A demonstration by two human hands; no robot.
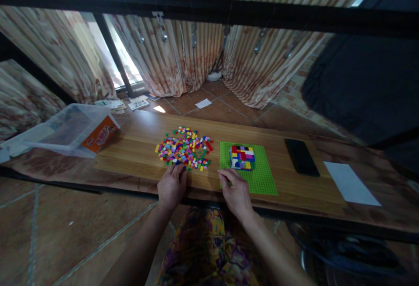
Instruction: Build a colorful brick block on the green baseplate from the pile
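Observation:
A pile of several small coloured bricks [185,148] lies on a wooden board [137,146]. To its right sits a green baseplate [262,177] bearing a multicoloured brick block [242,157]. My left hand [172,186] rests at the near edge of the pile, fingertips touching the bricks, fingers curled. My right hand [236,192] lies on the near left corner of the baseplate, fingers bent inward; whether it holds a brick is hidden.
A clear plastic box [55,131] with an orange label lies tipped at the left. A black phone [301,157] and a white sheet [351,183] lie at the right. A black bar [209,9] crosses overhead; curtains hang behind.

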